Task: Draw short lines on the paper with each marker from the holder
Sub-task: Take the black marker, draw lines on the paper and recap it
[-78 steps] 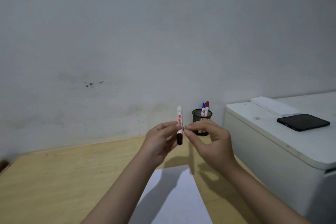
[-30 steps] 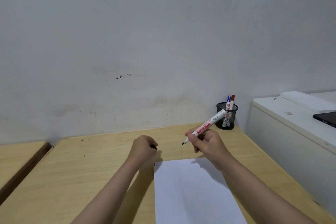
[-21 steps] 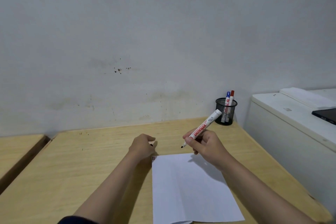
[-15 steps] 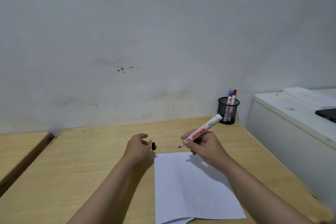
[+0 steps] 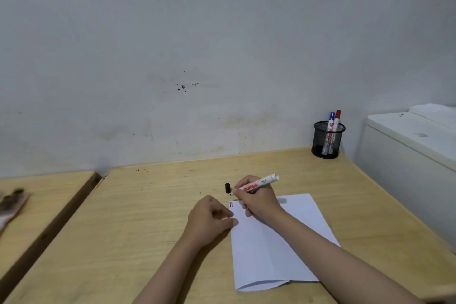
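Observation:
My right hand (image 5: pixel 259 202) grips an uncapped white marker (image 5: pixel 260 184), its black tip low near the top left corner of the white paper (image 5: pixel 276 242). Short blue and red lines (image 5: pixel 231 204) mark that corner. The marker's black cap (image 5: pixel 227 187) lies on the wooden desk just beyond the paper. My left hand (image 5: pixel 209 219) rests on the desk, fingertips pressing the paper's left edge. A black mesh holder (image 5: pixel 328 140) at the back right holds a blue and a red marker.
A white cabinet (image 5: pixel 414 155) stands against the desk's right side. A second wooden desk (image 5: pixel 44 200) sits to the left across a narrow gap, with a blurred brown object at its left edge. The wall runs close behind.
My left hand let go of the black cap and moved onto the paper's left edge. My right hand lowered the marker towards the paper's top left corner.

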Tool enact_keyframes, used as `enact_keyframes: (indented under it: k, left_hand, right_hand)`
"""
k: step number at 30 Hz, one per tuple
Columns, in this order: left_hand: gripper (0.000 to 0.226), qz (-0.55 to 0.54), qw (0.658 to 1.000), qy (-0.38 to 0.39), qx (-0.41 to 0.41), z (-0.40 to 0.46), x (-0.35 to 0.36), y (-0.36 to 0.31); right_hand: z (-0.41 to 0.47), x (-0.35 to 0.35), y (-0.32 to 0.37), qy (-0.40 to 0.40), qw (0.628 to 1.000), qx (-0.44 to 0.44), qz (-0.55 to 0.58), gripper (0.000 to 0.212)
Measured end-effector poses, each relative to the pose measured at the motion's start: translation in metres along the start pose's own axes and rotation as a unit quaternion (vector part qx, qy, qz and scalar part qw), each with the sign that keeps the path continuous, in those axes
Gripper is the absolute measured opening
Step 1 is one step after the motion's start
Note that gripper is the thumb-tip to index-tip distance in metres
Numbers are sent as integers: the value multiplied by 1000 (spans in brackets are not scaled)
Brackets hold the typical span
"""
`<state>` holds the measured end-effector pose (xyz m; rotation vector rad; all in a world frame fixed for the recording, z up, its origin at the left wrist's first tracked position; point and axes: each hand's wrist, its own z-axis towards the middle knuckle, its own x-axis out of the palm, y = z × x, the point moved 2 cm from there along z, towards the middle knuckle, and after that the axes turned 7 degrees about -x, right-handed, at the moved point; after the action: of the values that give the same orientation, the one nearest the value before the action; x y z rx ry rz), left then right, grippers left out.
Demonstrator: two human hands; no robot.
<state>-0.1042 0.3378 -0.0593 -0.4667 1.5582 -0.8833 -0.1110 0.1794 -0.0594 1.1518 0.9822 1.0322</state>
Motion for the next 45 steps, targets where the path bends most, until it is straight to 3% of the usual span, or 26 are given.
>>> enact_keyframes:
  k: [6,20,36,41,45]
  left_hand:
    - [20,9,1000,-12,23,2,4,7]
    - [28,79,994,-18,68,0,6,8]
    - [28,85,993,-33,72,1,8,9]
    - [27,88,993,-29,68,3,10,11]
    - [6,7,997,-69,19,16,10,4]
  right_hand:
    - [-1,-2,-9,-48,998,-5,-41,5]
    - [-1,0,-16,-28,997,-9,-67,5]
    - [2,-1,-16,-11,997,9,-77,8]
    - [2,-7,-15,-59,998,-4,1,9]
    - [1,-10,-13,-71,995,-9,74,8]
